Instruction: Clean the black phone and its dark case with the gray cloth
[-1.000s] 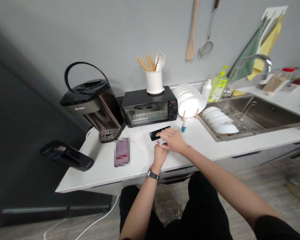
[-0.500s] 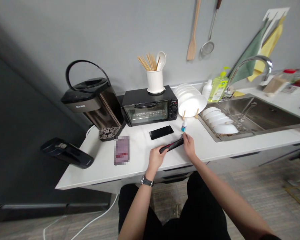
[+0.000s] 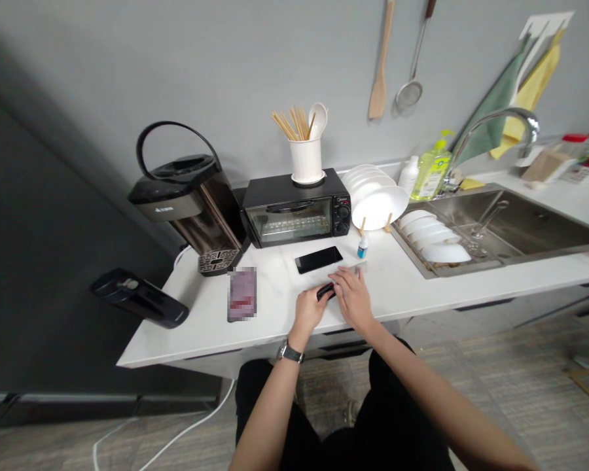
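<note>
Running left to right, white counter (image 3: 275,307); on its far side, black toaster oven (image 3: 294,216). Near side: right hand (image 3: 355,301) over a slim dark object (image 3: 326,291), cannot tell whether gripping; left hand (image 3: 309,309) grasps the object's left end. Just beyond the hands, black phone (image 3: 319,260) lying flat; right of it, small bottle (image 3: 362,248) upright.

White plates (image 3: 380,208) beside black oven (image 3: 294,222)
</note>
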{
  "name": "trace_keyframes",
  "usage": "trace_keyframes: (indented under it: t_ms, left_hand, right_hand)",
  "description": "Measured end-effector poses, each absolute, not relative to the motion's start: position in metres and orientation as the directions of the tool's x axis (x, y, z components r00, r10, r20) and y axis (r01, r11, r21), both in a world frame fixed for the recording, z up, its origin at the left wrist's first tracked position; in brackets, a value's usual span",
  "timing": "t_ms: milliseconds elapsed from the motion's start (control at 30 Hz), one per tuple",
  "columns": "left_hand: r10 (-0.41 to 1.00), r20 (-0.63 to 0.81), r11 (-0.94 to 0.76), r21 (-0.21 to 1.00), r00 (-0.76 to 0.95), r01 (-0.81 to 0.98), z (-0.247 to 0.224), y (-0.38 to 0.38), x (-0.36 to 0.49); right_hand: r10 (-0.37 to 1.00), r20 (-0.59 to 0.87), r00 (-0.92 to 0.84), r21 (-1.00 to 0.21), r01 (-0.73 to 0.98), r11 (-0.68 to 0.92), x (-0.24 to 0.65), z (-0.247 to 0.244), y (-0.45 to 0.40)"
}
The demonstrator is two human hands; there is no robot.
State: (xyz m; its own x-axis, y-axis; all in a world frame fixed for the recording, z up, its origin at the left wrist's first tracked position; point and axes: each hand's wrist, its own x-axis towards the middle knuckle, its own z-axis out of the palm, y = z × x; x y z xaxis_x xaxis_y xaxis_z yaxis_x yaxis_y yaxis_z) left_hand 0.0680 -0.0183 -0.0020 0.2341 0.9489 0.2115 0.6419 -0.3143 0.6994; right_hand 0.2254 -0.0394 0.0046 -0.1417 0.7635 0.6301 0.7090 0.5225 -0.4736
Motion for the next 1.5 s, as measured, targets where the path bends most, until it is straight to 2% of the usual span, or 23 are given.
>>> trace_keyframes:
  t_ms: [200,300,467,600,767,867,967,1100,1167,1300,1500]
  left_hand:
    - [0.956,0.189,-0.295,0.652,0.226,0.699,-0.009,-0.017,0.064]
    - [0.958,0.164,-0.286,0.633,0.236,0.720,-0.006,-0.015,0.065]
    - [0.955,0.176,-0.296,0.650,0.240,0.700,0.002,-0.019,0.069]
    - [0.951,0.204,-0.308,0.680,0.231,0.665,0.003,-0.020,0.070]
    - [0.954,0.200,-0.301,0.676,0.225,0.673,0.002,-0.019,0.071]
    - [0.951,0.190,-0.307,0.670,0.244,0.676,0.003,-0.019,0.071]
    - [0.957,0.151,-0.287,0.617,0.247,0.733,0.001,-0.020,0.070]
    - [0.968,0.137,-0.249,0.585,0.208,0.772,-0.003,-0.019,0.069]
    - [0.970,0.135,-0.243,0.578,0.203,0.779,-0.003,-0.019,0.069]
    - [0.972,0.115,-0.234,0.570,0.205,0.788,0.002,-0.020,0.070]
    - [0.960,0.177,-0.278,0.660,0.215,0.698,0.008,-0.022,0.071]
  right_hand:
    - [0.629,0.568,-0.530,-0.243,0.622,0.744,0.201,0.018,-0.044]
    - [0.562,0.529,-0.636,-0.135,0.591,0.795,0.217,0.022,-0.031]
    - [0.687,0.558,-0.466,-0.111,0.778,0.618,0.258,0.014,-0.012]
    - [0.733,0.586,-0.345,-0.129,0.854,0.505,0.279,0.014,-0.005]
    - [0.769,0.637,-0.057,-0.340,0.874,0.346,0.256,0.018,-0.013]
    - [0.760,0.650,0.024,-0.441,0.826,0.351,0.225,0.018,-0.028]
    - [0.772,0.627,-0.105,-0.415,0.794,0.445,0.199,0.018,-0.043]
    - [0.685,0.557,-0.469,-0.244,0.696,0.675,0.191,0.020,-0.046]
    - [0.626,0.526,-0.576,-0.187,0.639,0.746,0.199,0.020,-0.040]
    - [0.625,0.532,-0.571,-0.133,0.673,0.728,0.228,0.016,-0.019]
    - [0.692,0.566,-0.449,-0.102,0.794,0.599,0.281,0.019,0.006]
